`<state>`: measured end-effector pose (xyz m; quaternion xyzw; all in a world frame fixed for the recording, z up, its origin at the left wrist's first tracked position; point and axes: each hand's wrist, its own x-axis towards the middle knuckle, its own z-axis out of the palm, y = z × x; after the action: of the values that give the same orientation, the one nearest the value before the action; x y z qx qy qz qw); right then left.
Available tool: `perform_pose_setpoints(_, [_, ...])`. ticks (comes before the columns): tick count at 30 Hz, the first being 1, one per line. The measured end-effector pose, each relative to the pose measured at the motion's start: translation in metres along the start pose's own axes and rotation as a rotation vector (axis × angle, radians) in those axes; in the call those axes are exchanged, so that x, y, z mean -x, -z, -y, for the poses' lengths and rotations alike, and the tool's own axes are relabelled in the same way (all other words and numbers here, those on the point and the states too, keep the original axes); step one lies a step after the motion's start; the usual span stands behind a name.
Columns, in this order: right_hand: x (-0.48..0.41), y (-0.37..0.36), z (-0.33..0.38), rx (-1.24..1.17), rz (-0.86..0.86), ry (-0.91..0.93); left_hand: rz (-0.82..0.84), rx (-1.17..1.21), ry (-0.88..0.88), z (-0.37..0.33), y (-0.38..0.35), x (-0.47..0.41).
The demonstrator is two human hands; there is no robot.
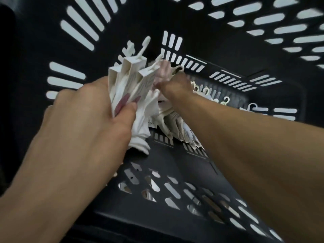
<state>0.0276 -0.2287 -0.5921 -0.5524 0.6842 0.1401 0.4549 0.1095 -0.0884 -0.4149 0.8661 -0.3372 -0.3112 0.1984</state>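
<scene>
head view: left hand (84, 109) grips sock packs (129, 81) inside basket (175, 172); right hand (175, 85) reaches deeper, grip blurred, can't tell. light floppy stuff, likely best pinched at stiff card headers

One view only: a wide-angle camera on the person's head, facing forward and down into a dark slotted basket (184, 165) and so close that its walls fill the frame. The left hand (84, 116), holding packs of socks (122, 79), lies nearer the lens than the right hand (175, 85) — which is deeper in.
</scene>
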Motion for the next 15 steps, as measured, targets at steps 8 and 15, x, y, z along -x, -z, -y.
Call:
perform_pose_setpoints(8, [0.029, -0.004, 0.001, -0.131, -0.188, 0.208, 0.054, 0.163, 0.213, -0.003, 0.003, -0.015])
perform_pose_setpoints(15, [0.111, 0.074, -0.014, -0.469, -0.344, 0.588, 0.134, 0.517, 0.360, -0.009, 0.000, -0.018])
